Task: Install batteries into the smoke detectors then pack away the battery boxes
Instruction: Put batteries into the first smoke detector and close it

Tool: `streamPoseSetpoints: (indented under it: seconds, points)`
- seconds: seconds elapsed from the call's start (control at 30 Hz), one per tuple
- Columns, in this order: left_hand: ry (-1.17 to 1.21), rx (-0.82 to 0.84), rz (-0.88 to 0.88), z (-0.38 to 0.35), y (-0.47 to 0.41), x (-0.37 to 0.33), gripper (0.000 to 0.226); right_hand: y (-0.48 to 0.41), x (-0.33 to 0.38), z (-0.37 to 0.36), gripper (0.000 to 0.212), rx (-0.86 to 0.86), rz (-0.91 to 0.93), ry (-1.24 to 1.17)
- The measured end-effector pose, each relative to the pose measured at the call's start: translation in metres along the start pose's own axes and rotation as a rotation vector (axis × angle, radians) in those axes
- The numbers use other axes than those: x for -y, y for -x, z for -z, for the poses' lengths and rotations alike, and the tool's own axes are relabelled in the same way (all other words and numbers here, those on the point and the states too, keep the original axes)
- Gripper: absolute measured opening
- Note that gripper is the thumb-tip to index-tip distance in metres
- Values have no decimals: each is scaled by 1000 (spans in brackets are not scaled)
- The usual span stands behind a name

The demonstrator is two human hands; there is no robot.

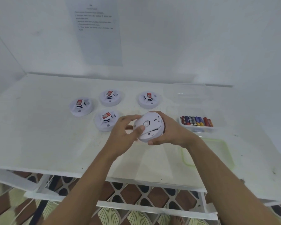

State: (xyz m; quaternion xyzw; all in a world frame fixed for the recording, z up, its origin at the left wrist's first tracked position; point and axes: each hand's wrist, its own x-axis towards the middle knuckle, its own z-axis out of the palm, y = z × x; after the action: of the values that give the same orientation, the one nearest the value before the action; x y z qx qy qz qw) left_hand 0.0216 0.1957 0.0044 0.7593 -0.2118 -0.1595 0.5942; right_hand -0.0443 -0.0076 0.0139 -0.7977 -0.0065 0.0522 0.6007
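Gripping one smoke detector (150, 127) above the surface (55, 143), the left hand (123, 135) and right hand (170, 132) are both curling round its rim, back plate facing up. Beyond, four other detectors (106, 121) are seemingly waiting for batteries (196, 121), which are lying in their clear box (201, 129).

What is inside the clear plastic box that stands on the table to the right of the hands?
Batteries lie side by side in one row in the clear box, red, blue and black. Whether more lie beneath them cannot be seen: the row itself covers that.
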Motion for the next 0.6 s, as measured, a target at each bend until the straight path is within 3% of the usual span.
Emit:
streamPoseSetpoints:
  seconds: [0.07,0.23,0.6]
  points:
    - [-182,44,-99,2,-3,-1,48,3,-1,5,87,-1,-6,14]
    - [-303,170,-165,7,-13,-12,64,13,1,20,88,-1,11,33]
    - [-284,33,-360,-24,-26,-10,58,29,5,39,88,-80,37,147]
